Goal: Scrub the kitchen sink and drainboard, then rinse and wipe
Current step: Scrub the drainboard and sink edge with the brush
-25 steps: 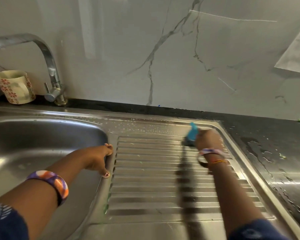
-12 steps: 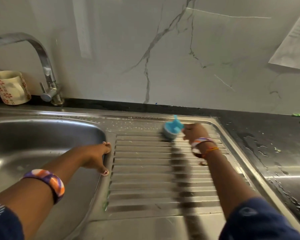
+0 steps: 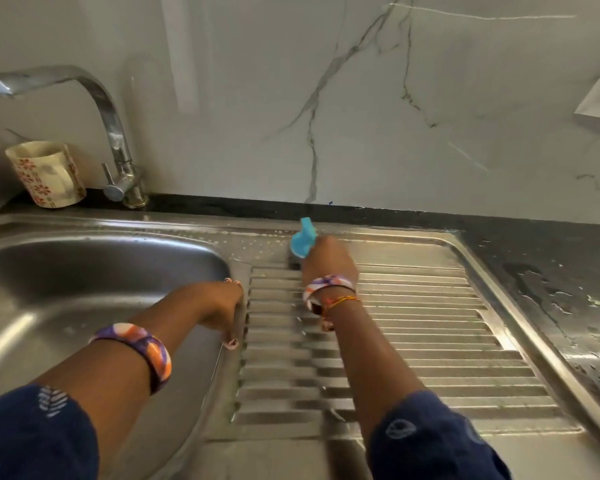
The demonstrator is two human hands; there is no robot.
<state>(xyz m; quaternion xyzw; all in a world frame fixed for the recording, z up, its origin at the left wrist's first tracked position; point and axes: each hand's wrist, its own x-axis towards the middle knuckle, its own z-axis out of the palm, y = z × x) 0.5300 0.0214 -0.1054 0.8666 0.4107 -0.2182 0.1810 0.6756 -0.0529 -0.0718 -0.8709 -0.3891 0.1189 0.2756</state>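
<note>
At far left a flowered mug (image 3: 45, 174) stands on the back ledge beside the tap (image 3: 118, 150), whose spout reaches left over the sink (image 3: 94, 268). The left hand (image 3: 222, 306) rests on the ridge between the basin and the drainboard (image 3: 413, 327), fingers loosely bent and holding nothing, probably bracing. Just right of it, the right hand (image 3: 326, 261) is curled round a blue scrubber (image 3: 302, 239), pressing it onto the drainboard's far left corner, just ahead of the knuckles. The ribs run left to right, so the unscrubbed ground lies to that hand's right and nearer the body. Wet dark bench (image 3: 551, 282) borders the far right
</note>
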